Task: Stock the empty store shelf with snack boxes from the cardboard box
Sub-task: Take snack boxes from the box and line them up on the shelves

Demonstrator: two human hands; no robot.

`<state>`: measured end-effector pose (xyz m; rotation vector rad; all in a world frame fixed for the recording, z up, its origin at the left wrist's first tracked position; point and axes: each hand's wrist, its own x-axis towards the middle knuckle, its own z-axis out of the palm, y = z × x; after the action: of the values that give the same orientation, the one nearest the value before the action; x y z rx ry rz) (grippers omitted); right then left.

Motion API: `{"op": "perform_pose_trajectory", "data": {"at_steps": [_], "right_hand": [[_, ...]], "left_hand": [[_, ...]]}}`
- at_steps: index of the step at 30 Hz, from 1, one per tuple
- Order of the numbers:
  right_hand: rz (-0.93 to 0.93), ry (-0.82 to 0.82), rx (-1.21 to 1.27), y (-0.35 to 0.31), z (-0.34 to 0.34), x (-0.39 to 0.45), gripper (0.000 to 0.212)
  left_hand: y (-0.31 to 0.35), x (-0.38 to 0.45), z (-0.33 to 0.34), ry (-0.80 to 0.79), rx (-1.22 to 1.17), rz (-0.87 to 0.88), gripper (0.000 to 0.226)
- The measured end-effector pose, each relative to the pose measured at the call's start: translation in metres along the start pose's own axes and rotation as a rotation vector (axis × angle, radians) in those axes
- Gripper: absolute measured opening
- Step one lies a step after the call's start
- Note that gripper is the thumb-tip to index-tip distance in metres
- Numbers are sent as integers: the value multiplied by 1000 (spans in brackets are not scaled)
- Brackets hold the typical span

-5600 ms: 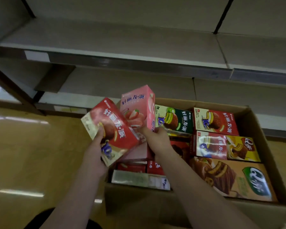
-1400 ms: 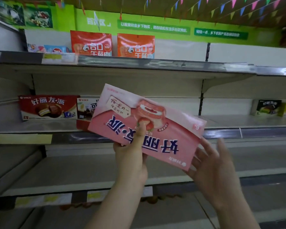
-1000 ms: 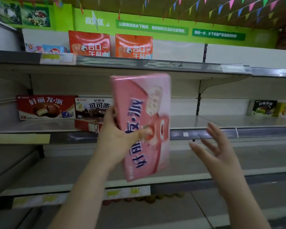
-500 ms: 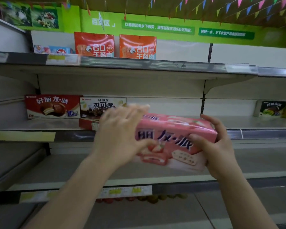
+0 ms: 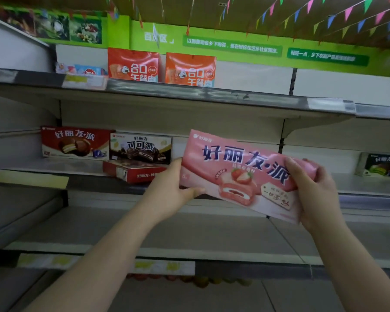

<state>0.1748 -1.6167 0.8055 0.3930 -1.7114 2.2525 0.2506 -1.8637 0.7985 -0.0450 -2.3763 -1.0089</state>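
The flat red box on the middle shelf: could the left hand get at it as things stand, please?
Probably not right away: the left hand grips the pink box, as does the right hand. The flat red box lies uncovered just left of it.

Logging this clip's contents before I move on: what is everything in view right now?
pink strawberry pie box: 1, pink, held in front of the middle shelf
red pie box: 1, red, upright on the middle shelf, far left
cocoa pie box: 1, black and cream, upright beside it
flat red box: 1, red, lying in front of the cocoa pie box
green pie box: 1, dark green, middle shelf, far right
orange bags: 2, orange, top shelf
left hand: grips the pink box's left end
right hand: grips its right end
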Motion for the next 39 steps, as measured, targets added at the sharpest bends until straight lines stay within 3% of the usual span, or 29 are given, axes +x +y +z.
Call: {"op": "perform_pose_trajectory", "data": {"at_steps": [3,5,8,9,13,16,20,23,26,28,31,32,34,36,39], "right_hand": [[43,57,29,-1,0,31,55],[75,30,52,-1,0,47,41],[118,-46,31,6,7,71,61],[133,-46,21,11,9,77,65],[110,54,24,31,29,106,44],[30,98,-10,43,51,129,42],[-47,101,-151,67,83,156,53],[-47,111,-249,82,99,175,57],[-10,48,-299,90,103,197,75],[-4,-5,-324,95,103,215,79],[27,-96,-365,101,108,233,41],[66,-169,-409,103,108,236,41],[87,-347,-606,107,105,235,61],[77,-379,-865,114,101,237,84],[109,-296,-1173,107,113,235,54]], "left_hand": [[11,16,9,30,-30,15,69],[12,29,17,23,-179,-47,54],[-1,60,34,55,-459,-163,27],[-7,72,37,52,-453,-183,24],[-34,123,47,56,-272,-252,29],[-56,163,59,111,-297,-291,34],[-77,203,65,131,-325,-409,33],[-96,224,65,98,-274,-394,11],[-114,241,56,16,-298,-382,11],[-124,251,50,-53,-269,-387,19],[-131,256,39,-135,-95,-307,21],[-134,256,36,-144,16,-238,18],[-143,257,31,-138,192,-136,17],[-151,260,31,-139,370,-85,23],[-153,262,36,-188,440,-60,18]]}}
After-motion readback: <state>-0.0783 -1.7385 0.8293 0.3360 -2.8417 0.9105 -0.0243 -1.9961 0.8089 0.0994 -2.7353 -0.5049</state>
